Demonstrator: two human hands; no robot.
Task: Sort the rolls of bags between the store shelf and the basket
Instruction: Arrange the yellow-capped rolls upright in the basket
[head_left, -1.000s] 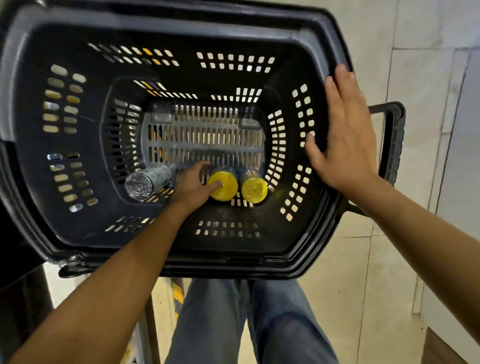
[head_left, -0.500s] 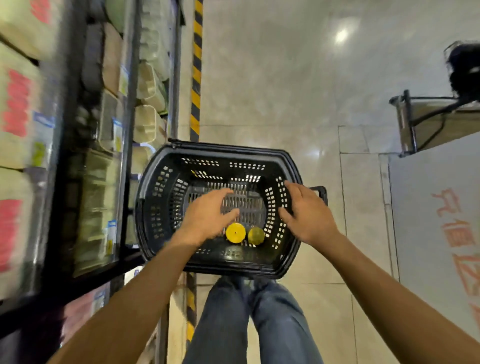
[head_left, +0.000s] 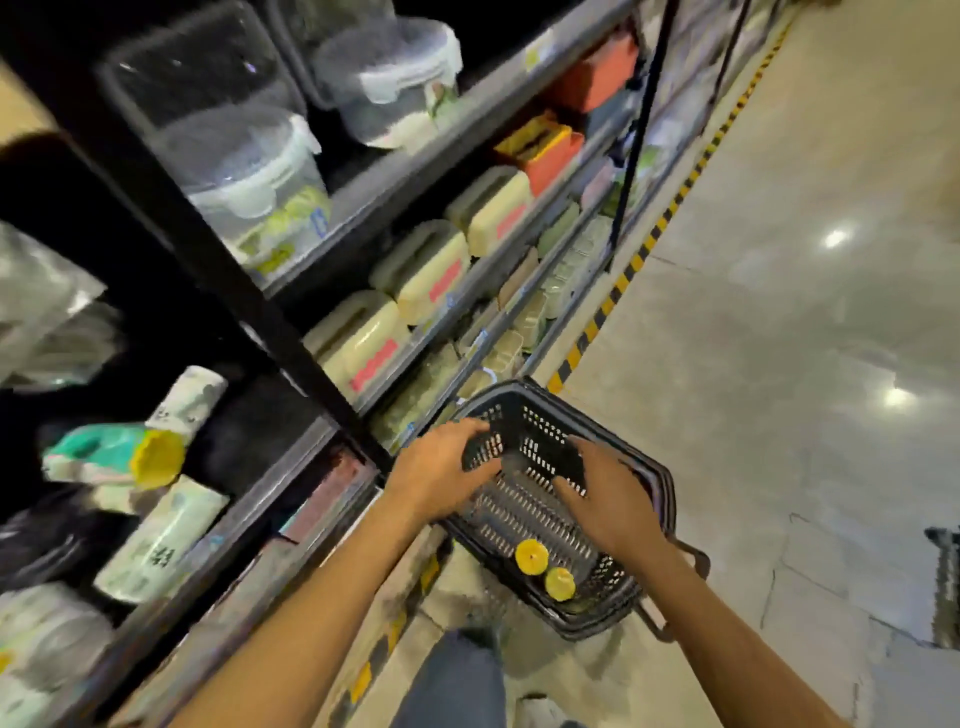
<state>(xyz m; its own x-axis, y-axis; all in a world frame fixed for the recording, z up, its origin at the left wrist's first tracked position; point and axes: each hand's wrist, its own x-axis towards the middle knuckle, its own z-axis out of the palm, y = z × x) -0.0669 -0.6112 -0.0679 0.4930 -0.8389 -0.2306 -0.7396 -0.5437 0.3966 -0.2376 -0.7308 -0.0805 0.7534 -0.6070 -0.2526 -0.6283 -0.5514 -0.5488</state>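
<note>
The black perforated basket (head_left: 613, 587) stands tilted at lower centre. Two rolls with yellow ends (head_left: 531, 557) (head_left: 560, 583) lie side by side on its floor near the front wall. My left hand (head_left: 441, 470) is over the basket's left wall with its fingers curled; motion blur hides whether it holds anything. My right hand (head_left: 610, 501) grips the right wall, thumb inside and fingertips hidden. On the dark store shelf (head_left: 244, 525) at left lie a green-wrapped roll with a yellow end (head_left: 119, 457) and white wrapped rolls (head_left: 161, 540).
Shelves above and behind hold clear lidded food boxes (head_left: 249, 171), cream boxes (head_left: 426, 270) and orange ones (head_left: 550, 150). A yellow-black floor stripe (head_left: 623, 275) runs along the shelf base. Shiny tiled floor (head_left: 779, 364) spreads to the right. My jeans-clad leg (head_left: 457, 680) is below the basket.
The view has swung up and left from inside the basket to the shelves. My left hand rose from the basket floor to its left wall. The silver roll is no longer seen.
</note>
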